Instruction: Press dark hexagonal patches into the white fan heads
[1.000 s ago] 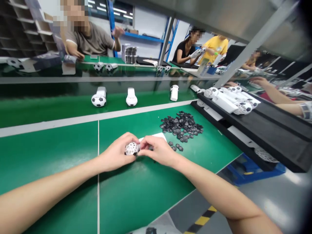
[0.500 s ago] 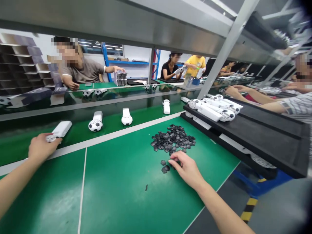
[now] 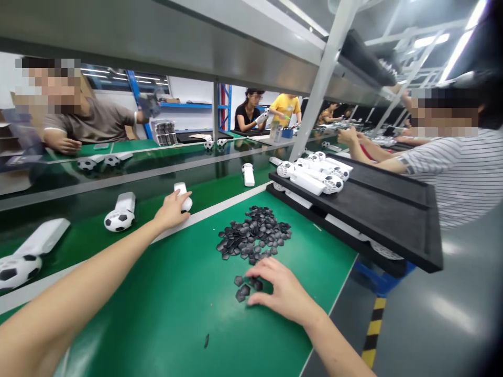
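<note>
My left hand (image 3: 173,210) reaches over the belt, its fingers around a white device (image 3: 183,198) with a rounded end. Above the green table (image 3: 165,309), my right hand (image 3: 275,290) has its thumb and fingers apart and holds nothing. Loose black pentagon pieces (image 3: 241,292) lie by its fingertips, some partly behind them. A large pile of black pentagon pieces (image 3: 255,233) sits just beyond that hand. To the left on the belt rest a football-patterned device (image 3: 120,220) and another football-patterned device (image 3: 23,267).
Black trays (image 3: 385,201) with several white devices stand at the right. A metal post (image 3: 320,84) rises behind them. One more white device (image 3: 248,175) lies farther along the belt (image 3: 216,191). People sit across the line and at the right.
The view has turned right. My left hand has left the device at the far left and taken hold of a white one farther right. The fingers of my right hand have spread apart.
</note>
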Demonstrator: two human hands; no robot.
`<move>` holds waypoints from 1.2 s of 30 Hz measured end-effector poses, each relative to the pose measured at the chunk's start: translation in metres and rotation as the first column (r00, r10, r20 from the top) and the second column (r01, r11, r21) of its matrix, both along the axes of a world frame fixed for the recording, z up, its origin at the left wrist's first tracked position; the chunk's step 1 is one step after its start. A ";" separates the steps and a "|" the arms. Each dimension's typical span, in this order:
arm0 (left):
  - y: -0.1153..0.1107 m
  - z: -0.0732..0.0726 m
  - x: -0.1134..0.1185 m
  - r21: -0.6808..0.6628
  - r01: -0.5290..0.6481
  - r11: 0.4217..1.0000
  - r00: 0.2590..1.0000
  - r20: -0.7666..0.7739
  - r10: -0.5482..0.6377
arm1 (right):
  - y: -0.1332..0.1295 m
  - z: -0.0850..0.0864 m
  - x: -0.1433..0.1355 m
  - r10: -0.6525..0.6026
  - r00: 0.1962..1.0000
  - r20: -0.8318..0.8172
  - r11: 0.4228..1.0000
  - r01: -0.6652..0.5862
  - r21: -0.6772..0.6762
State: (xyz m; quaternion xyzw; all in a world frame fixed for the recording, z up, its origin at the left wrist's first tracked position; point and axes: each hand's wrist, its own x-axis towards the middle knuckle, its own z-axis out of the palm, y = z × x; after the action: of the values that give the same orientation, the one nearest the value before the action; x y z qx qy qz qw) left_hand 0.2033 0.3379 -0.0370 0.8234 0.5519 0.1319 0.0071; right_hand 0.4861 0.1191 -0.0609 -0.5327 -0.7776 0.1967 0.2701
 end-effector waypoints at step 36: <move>-0.218 0.026 -0.024 -0.337 0.224 0.914 0.948 -0.143 -0.285 | 0.018 -0.007 -0.006 -0.200 0.974 0.102 0.978 0.205 -0.038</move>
State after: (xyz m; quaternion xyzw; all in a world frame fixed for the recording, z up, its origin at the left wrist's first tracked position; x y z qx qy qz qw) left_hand 0.1791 0.1196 -0.0108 0.8853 0.4516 -0.0391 0.1038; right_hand 0.4803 0.1375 -0.0678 -0.6247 -0.7264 0.1605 0.2373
